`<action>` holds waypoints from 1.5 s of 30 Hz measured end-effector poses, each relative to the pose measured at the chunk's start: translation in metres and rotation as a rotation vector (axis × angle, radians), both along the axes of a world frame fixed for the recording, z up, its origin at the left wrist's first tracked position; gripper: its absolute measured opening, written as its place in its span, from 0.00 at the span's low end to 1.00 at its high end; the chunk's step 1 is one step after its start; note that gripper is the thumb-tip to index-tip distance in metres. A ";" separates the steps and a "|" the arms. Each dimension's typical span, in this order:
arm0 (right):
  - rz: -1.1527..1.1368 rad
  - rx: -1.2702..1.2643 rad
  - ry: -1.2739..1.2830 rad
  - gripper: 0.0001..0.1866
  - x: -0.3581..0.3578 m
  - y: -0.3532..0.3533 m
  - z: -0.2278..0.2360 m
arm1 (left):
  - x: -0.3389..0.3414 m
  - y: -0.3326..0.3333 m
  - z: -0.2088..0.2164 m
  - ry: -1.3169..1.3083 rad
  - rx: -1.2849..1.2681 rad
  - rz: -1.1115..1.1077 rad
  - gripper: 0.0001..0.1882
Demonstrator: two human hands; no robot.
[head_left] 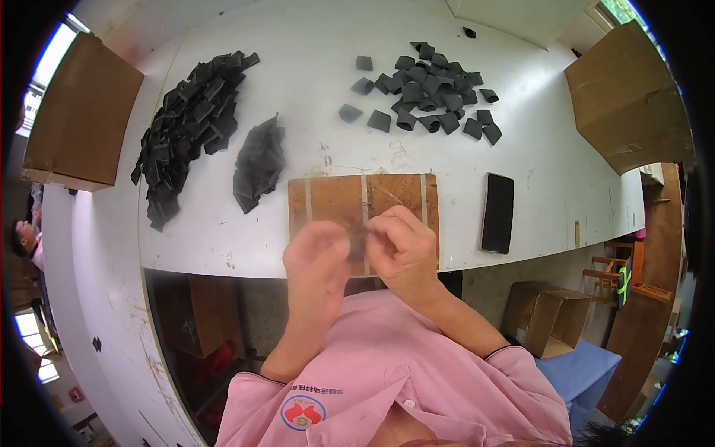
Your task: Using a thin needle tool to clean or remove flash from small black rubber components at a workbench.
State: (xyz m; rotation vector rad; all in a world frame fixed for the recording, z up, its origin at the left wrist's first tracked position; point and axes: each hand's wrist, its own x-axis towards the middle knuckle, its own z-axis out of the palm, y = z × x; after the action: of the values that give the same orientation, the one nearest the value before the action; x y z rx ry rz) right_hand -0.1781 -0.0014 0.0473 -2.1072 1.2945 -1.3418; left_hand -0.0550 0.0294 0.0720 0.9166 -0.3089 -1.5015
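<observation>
Above the brown wooden board, my left hand and my right hand face each other with curled fingers. A small dark piece of fabric shows blurred between their fingertips. My right thumb and forefinger pinch it, and my left fingers close at its other side. Motion smears the left hand a little. To the left of the board lies a small heap of flat black fabric pieces. Beyond the board spreads a loose pile of short, dark grey fabric sleeves, some with open ends showing.
A long heap of black pieces lies far left on the white table. A black phone rests right of the board. Cardboard boxes stand at the left and right; another open box is below the table edge.
</observation>
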 end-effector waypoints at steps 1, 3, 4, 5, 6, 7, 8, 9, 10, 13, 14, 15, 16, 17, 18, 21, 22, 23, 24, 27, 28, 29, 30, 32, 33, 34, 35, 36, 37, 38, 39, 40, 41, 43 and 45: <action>0.156 0.360 -0.291 0.05 -0.004 0.000 0.008 | 0.004 0.002 0.003 0.221 -0.046 -0.092 0.07; 0.319 0.721 -0.581 0.03 -0.007 0.000 0.012 | 0.006 0.003 0.005 -0.036 -0.062 -0.084 0.08; 0.438 0.930 -0.817 0.02 -0.009 -0.001 0.010 | 0.005 0.004 0.005 -0.286 -0.078 -0.079 0.09; 0.559 1.137 -1.054 0.04 -0.010 -0.001 0.008 | 0.001 0.004 -0.001 -0.537 -0.137 0.002 0.10; 0.680 1.343 -1.290 0.06 -0.010 0.000 0.007 | -0.003 0.004 -0.007 -0.537 -0.140 0.008 0.10; 0.718 1.356 -1.350 0.10 -0.005 0.001 0.007 | -0.006 0.004 -0.013 -0.876 -0.305 0.165 0.10; 0.725 1.354 -1.348 0.10 -0.004 0.001 0.010 | -0.008 0.004 -0.017 -1.211 -0.471 0.328 0.10; 0.653 1.322 -1.176 0.10 -0.004 0.000 0.017 | -0.007 0.005 -0.020 -1.177 -0.468 0.332 0.10; 0.577 1.284 -1.008 0.11 -0.006 -0.002 0.023 | -0.006 0.002 -0.014 -1.178 -0.469 0.335 0.10; 0.559 0.954 -0.632 0.12 -0.005 -0.018 0.049 | 0.015 -0.010 0.008 0.117 -0.135 0.000 0.09; 0.562 0.954 -0.630 0.12 -0.004 -0.026 0.058 | 0.020 -0.015 0.013 0.116 -0.136 0.003 0.09; 0.654 0.995 -0.696 0.13 -0.003 -0.035 0.066 | 0.024 -0.019 0.020 0.463 -0.206 -0.156 0.09; 0.746 1.033 -0.763 0.13 -0.002 -0.039 0.070 | 0.026 -0.021 0.027 0.809 -0.273 -0.319 0.10; 0.747 1.032 -0.764 0.13 -0.001 -0.040 0.065 | 0.026 -0.022 0.030 0.833 -0.225 -0.295 0.11; 0.737 1.074 -0.756 0.13 0.000 -0.041 0.051 | 0.028 -0.022 0.017 0.831 -0.225 -0.295 0.11; 0.706 1.125 -0.724 0.12 -0.003 -0.043 0.017 | 0.029 -0.019 -0.014 0.518 -0.103 -0.237 0.11; 0.704 1.129 -0.724 0.12 -0.003 -0.041 0.018 | 0.026 -0.017 -0.012 0.520 -0.099 -0.236 0.11; 0.620 1.023 -0.622 0.12 -0.002 -0.040 0.021 | 0.023 -0.016 -0.010 0.128 -0.138 -0.146 0.11; 0.536 0.915 -0.521 0.11 -0.002 -0.038 0.024 | 0.020 -0.015 -0.006 -0.264 -0.173 -0.056 0.11; 0.217 0.330 -0.256 0.13 0.000 -0.033 0.027 | 0.015 -0.027 0.005 -0.627 -0.422 0.093 0.16; 0.213 0.334 -0.256 0.13 -0.002 -0.028 0.030 | 0.014 -0.030 0.007 -0.826 -0.593 0.196 0.19; 0.211 0.232 -0.225 0.15 -0.004 -0.023 0.033 | 0.017 -0.031 0.014 -0.971 -0.661 0.112 0.16; 0.208 0.131 -0.194 0.17 -0.006 -0.019 0.035 | 0.019 -0.032 0.011 -0.969 -0.658 0.107 0.16; 0.221 0.099 -0.143 0.21 -0.002 -0.015 0.036 | 0.021 -0.033 0.003 -1.006 -0.816 0.007 0.13; 0.203 -0.008 -0.077 0.21 0.001 -0.014 0.033 | 0.016 -0.029 0.006 -0.900 -0.734 0.050 0.08; 0.188 -0.117 -0.012 0.20 0.004 -0.015 0.031 | 0.011 -0.026 0.008 -0.901 -0.734 0.045 0.08; 0.164 -0.158 -0.002 0.19 0.007 -0.015 0.032 | 0.007 -0.023 0.010 -0.648 -0.623 0.132 0.05; 0.160 -0.156 -0.005 0.19 0.010 -0.016 0.034 | 0.004 -0.023 0.010 -0.396 -0.507 0.214 0.06; 0.146 -0.209 0.001 0.18 0.013 -0.017 0.038 | 0.006 -0.022 0.011 -0.260 -0.445 0.241 0.06; 0.132 -0.261 0.006 0.16 0.015 -0.019 0.041 | 0.006 -0.021 0.014 -0.263 -0.442 0.241 0.06; 0.133 -0.257 0.003 0.16 0.015 -0.021 0.044 | 0.006 -0.021 0.016 -0.168 -0.393 0.258 0.06; 0.135 -0.297 0.056 0.15 0.013 -0.023 0.047 | 0.005 -0.020 0.018 -0.073 -0.343 0.276 0.06; 0.137 -0.336 0.109 0.14 0.012 -0.025 0.047 | 0.004 -0.018 0.019 -0.065 -0.339 0.248 0.06; 0.166 -0.342 0.105 0.13 0.007 -0.029 0.036 | 0.002 -0.014 0.014 -0.098 -0.341 0.234 0.06; 0.195 -0.352 0.105 0.12 0.005 -0.031 0.027 | -0.003 -0.012 0.012 -0.163 -0.352 0.228 0.05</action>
State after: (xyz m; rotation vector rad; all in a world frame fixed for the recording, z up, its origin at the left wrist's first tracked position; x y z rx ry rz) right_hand -0.1731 -0.0327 0.0744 -2.4926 0.9087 -1.4758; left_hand -0.0576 0.0176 0.0845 0.7633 -0.5495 -1.1209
